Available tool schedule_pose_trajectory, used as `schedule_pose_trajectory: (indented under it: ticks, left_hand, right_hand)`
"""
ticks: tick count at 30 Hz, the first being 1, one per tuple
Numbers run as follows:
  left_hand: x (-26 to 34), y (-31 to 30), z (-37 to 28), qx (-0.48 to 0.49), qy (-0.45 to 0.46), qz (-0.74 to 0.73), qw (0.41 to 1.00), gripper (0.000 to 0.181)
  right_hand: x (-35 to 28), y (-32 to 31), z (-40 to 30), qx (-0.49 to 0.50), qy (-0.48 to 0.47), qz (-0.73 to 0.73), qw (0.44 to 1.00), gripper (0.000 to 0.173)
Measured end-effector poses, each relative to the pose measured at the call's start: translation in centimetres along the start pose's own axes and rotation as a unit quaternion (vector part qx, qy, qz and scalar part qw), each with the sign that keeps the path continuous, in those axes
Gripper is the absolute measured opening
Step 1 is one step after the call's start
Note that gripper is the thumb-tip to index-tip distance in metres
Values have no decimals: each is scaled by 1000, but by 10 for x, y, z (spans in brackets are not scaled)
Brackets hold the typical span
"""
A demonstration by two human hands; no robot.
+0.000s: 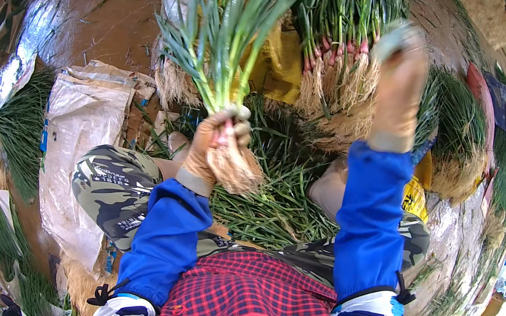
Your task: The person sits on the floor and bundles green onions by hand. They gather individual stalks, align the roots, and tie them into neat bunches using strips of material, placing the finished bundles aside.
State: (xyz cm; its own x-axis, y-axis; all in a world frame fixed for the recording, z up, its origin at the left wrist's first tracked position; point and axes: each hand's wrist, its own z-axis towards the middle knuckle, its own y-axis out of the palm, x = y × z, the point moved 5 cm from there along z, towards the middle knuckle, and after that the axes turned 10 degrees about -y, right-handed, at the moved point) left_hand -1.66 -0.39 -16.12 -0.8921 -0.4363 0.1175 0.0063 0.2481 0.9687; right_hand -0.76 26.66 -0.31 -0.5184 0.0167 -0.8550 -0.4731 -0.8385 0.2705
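Note:
My left hand (205, 142), in a tan glove with grey fingertips, is closed around a bunch of spring onions (223, 47). Their green leaves fan upward and away from me, while pink bulbs and pale roots hang below the fist. My right hand (402, 62), also gloved, is reached out and blurred by motion. It is beside the right edge of a large heap of spring onions (336, 51) with pink bulbs and long stringy roots. Blur hides the right fingers and whether they hold anything.
Loose green leaves (271, 201) cover the floor between my legs. At the left lie a flattened white woven sack (83, 119) and a leaf bundle (23, 134). A yellow sack (283, 67) lies under the heap. More rooted bundles (457, 137) lie at the right.

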Motion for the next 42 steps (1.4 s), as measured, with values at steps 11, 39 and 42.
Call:
schedule_pose_trajectory:
  ticks: [11, 39, 42]
  left_hand:
    - [-12, 8, 11, -97, -90, -49, 990, 49]
    - [-3, -33, 16, 141, -39, 125, 981, 24]
    - [-4, -30, 14, 184, -32, 154, 970, 21]
  right_hand:
    - [136, -17, -46, -53, 235, -567, 787, 29]
    - [138, 82, -131, -3, 369, -89, 925, 22]
    - [155, 72, -133, 3, 358, -141, 923, 15]
